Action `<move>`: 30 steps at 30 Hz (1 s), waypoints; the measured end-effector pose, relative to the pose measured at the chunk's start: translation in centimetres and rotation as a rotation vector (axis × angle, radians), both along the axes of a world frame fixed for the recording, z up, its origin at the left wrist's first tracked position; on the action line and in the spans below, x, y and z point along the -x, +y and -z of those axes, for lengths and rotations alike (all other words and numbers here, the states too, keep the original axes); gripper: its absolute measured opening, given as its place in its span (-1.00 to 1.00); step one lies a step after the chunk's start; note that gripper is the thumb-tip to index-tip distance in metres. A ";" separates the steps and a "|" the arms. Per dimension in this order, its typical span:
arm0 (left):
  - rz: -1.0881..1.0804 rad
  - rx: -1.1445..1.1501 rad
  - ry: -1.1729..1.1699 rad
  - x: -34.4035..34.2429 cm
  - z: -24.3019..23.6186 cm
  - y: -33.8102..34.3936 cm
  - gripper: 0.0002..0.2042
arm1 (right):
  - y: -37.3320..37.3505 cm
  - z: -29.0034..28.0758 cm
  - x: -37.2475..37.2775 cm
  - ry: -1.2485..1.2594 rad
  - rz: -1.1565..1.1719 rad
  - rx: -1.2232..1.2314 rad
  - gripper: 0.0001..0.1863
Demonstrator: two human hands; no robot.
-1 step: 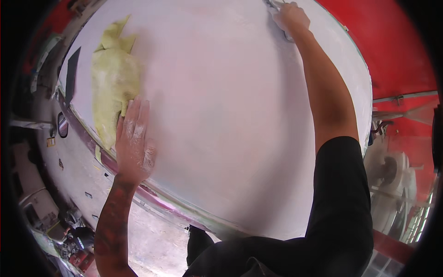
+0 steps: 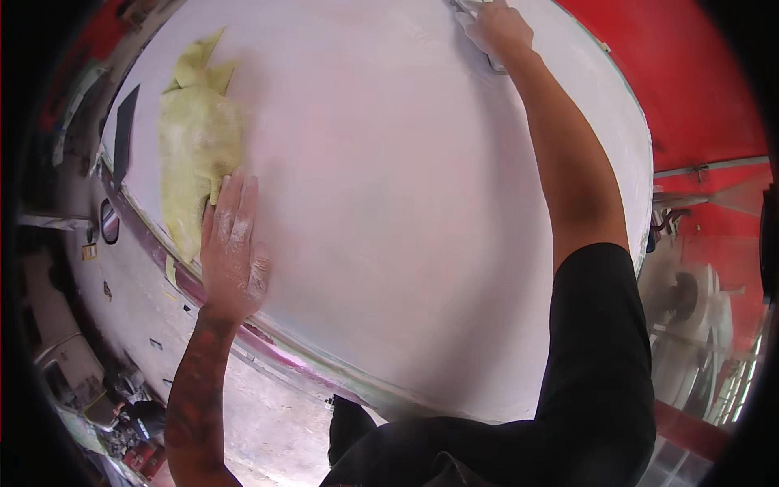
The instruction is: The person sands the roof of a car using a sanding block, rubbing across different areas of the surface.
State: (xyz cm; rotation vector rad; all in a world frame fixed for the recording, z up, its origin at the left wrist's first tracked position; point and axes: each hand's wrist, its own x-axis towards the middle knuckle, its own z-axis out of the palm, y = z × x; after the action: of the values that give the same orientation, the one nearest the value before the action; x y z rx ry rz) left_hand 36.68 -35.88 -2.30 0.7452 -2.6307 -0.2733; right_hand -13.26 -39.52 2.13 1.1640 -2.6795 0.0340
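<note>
My left hand (image 2: 232,247) lies flat on a broad, pale, dusty vehicle panel (image 2: 365,195), fingers stretched out and whitened with powder. Its fingertips reach the lower edge of a crumpled yellow cloth (image 2: 199,134), which rests on the panel at the left. Far off at the top right, with the arm extended, my right hand (image 2: 505,32) is closed over a flat greyish sanding block (image 2: 497,65) pressed to the surface. Much of the block is hidden under the hand and by the top of the picture.
A dark flat strip (image 2: 124,134) lies near the panel's left edge. Along the near edge runs a purple and green rim (image 2: 276,349) with masking tape. Below it is a stained floor (image 2: 276,422). Red panelling (image 2: 690,97) and white wrapped equipment (image 2: 686,316) stand at the right.
My right hand and the sanding block have slid a little to the left. The left hand has barely shifted and stays flat beside the cloth.
</note>
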 end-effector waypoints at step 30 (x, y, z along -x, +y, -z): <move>-0.010 -0.046 0.013 -0.9 -0.3 -0.1 -0.36 | 2.1 1.2 -4.2 0.135 -0.253 -0.111 -0.57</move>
State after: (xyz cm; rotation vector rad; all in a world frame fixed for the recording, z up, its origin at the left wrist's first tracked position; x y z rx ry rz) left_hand 37.53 -36.02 -1.97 0.7686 -2.6158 -0.3353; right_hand -9.08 -37.39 0.92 1.4766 -2.4300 -0.1493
